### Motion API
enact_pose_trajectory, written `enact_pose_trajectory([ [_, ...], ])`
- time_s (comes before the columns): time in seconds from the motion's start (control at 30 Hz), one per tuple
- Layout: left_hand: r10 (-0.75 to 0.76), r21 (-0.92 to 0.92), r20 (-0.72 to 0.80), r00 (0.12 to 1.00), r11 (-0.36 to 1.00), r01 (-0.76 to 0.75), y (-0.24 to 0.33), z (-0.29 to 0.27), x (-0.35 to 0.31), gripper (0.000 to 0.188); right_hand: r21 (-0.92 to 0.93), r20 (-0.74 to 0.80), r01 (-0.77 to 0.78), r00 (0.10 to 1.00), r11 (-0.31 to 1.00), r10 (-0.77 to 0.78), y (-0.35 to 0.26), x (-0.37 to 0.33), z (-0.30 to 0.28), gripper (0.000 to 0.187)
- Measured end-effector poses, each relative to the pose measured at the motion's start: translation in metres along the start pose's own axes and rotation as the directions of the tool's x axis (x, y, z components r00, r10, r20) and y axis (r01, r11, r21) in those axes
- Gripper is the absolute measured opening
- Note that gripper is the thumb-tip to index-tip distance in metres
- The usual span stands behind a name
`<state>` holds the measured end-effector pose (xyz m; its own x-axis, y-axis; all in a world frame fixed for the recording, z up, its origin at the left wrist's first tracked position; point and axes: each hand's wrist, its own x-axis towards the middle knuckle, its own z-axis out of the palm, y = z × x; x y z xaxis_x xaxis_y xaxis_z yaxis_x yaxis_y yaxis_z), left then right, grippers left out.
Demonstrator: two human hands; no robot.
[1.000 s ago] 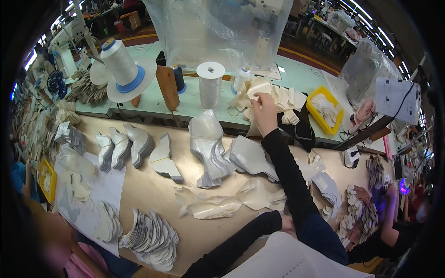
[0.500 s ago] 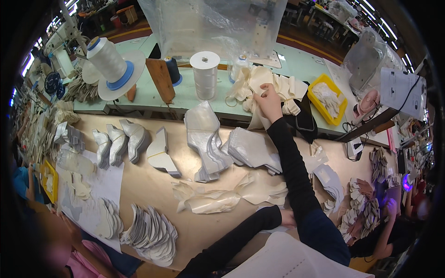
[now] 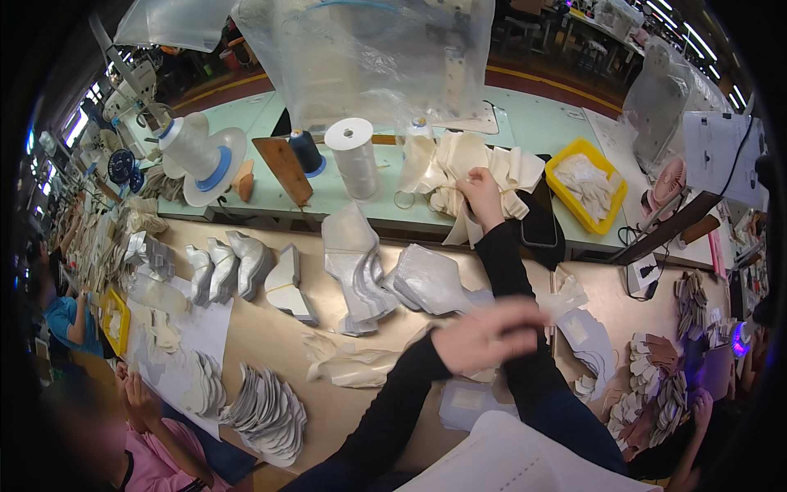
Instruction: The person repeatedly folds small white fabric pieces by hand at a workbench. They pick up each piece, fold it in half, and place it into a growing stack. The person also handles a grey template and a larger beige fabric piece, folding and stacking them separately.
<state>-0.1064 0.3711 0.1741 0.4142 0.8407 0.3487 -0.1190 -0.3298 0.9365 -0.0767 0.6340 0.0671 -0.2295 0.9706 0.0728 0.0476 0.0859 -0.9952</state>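
My right hand point(image 3: 482, 197) reaches up to the green shelf, fingers closed in a pinch on a cream fabric piece point(image 3: 461, 223) at the front of a bundled pile of cream pieces point(image 3: 463, 152). My left hand point(image 3: 492, 332) is lifted over the table, crossing in front of my right forearm. Motion smears its fingers, so whether it holds anything is unclear. Below it lies a flat grey cut piece with a pale patch point(image 3: 471, 402). Crumpled cream pieces point(image 3: 352, 365) lie beside my left wrist. Stacks of shiny grey cut pieces point(image 3: 426, 279) stand just beyond.
A white thread cone point(image 3: 352, 156), a dark blue thread spool point(image 3: 306, 153) and a yellow tray point(image 3: 620, 209) of pale scraps stand on the shelf. A small pink fan point(image 3: 668, 182) is at the right. More cut stacks point(image 3: 266, 418) lie left, near a co-worker in pink point(image 3: 156, 459).
My left hand has risen from the grey piece near the table's front edge and moved up over my right forearm, uncovering that piece. My right hand stays at the cream pile. The view has shifted slightly.
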Motion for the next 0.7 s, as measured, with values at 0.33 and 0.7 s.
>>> enact_pose_trajectory([
  [0.33, 0.261, 0.698, -0.637, 0.725, 0.596, 0.398, -0.14, -0.091, 0.073, 0.077, 0.216, 0.152, -0.201, 0.974, 0.956, 0.17, -0.01, -0.008, -0.011, 0.026],
  [0.7, 0.079, 0.334, -0.783, 0.617, 0.89, 0.31, -0.151, -0.102, 0.064, 0.083, 0.192, 0.195, -0.208, 0.966, 0.959, 0.17, -0.025, -0.013, -0.01, 0.029],
])
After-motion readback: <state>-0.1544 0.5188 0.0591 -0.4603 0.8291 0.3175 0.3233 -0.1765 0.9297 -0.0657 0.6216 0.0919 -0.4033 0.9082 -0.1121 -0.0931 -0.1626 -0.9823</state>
